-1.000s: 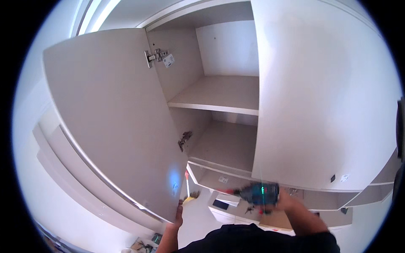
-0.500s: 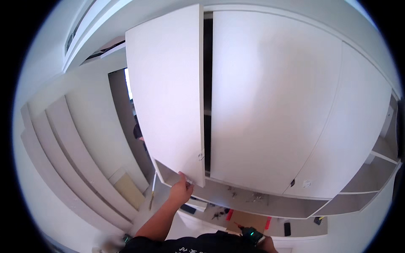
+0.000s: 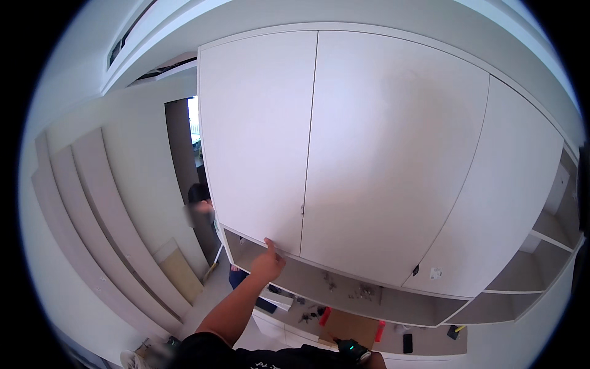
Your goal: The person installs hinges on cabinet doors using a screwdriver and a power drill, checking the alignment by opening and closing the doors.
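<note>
A large pale wall cabinet fills the middle, its left door (image 3: 255, 135) lying flush beside the middle door (image 3: 393, 147). My left hand (image 3: 268, 264) is at the left door's lower edge. Its index finger stretches up against the door front, the other fingers are loosely bent, and it grasps nothing that I can see. Small dark fittings sit near the doors' lower corners. Low in the view, next to my right forearm, is a dark device (image 3: 351, 349) with a small green light. My right hand's fingers are hidden, so what it holds does not show.
Beneath the doors, an open shelf (image 3: 424, 302) carries loose metal hardware (image 3: 365, 291). Lower down lie a brown board (image 3: 351, 326) with red edges and a black phone (image 3: 407, 343). Long panels (image 3: 117, 215) lean on the left wall. Another person (image 3: 200, 197) stands beyond the cabinet's left side.
The left door has swung from ajar to closed, and the dark gap beside the middle door is gone. My left hand has stayed at its lower edge. More of the other person shows.
</note>
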The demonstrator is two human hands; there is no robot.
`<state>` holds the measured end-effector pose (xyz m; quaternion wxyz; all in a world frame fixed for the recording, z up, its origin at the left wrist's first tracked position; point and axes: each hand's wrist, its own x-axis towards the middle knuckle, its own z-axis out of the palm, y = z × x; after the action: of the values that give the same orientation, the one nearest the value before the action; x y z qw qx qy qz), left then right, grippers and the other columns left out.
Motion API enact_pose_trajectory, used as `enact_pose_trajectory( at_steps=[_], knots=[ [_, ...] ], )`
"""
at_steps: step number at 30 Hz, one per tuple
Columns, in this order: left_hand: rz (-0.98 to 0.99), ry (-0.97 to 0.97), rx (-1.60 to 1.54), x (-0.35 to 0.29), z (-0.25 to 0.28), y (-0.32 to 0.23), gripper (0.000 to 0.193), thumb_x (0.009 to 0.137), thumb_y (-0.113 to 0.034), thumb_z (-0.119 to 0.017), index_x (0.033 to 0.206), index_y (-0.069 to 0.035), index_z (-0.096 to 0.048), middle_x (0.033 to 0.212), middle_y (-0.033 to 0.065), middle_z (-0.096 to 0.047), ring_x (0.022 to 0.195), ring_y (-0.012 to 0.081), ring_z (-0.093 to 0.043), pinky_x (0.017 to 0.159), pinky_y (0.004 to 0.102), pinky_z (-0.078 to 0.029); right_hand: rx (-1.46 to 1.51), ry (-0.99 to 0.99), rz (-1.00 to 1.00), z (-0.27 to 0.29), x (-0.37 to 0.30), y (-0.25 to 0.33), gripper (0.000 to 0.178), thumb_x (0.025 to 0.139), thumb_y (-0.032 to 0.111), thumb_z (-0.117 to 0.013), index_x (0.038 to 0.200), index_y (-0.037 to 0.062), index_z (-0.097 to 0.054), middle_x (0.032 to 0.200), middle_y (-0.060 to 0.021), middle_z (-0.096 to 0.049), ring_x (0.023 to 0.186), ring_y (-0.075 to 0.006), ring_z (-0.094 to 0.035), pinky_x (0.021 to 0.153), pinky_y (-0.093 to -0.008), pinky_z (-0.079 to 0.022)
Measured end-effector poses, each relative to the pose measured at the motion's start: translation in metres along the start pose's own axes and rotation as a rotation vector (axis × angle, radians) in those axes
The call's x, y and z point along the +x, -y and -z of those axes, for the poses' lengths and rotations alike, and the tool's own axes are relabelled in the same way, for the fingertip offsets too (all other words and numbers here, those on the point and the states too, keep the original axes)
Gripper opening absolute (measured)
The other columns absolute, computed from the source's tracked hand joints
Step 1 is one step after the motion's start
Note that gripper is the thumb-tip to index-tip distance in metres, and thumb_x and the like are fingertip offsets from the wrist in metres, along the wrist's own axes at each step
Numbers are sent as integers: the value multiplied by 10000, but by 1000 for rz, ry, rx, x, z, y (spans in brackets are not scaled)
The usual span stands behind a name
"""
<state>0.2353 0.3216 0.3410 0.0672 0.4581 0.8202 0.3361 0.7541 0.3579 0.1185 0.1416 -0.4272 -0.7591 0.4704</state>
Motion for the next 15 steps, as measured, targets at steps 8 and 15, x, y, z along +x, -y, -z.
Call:
enact_pose_trajectory(
  at_steps=[8,15],
  knots=[
    [21,62,-45,-8,7,-7,1021,923,-292,-659,1558,114,30,1009,121,-762,946,362,-720,866,467,-550,10,34,-29,4,-15,42,426,833,63,-734,1252,18,-673,934,-101,-720,859,-144,-606,723,-346,-533],
    [-142,-325,-14,-11,35,-2,918,836,-222,-732,1588,-23,-244,1422,224,-520,1254,429,-550,1028,489,-477,17,17,-43,0,-22,55,430,833,75,-740,1255,20,-672,953,-100,-721,876,-149,-611,743,-348,-534]
  ],
)
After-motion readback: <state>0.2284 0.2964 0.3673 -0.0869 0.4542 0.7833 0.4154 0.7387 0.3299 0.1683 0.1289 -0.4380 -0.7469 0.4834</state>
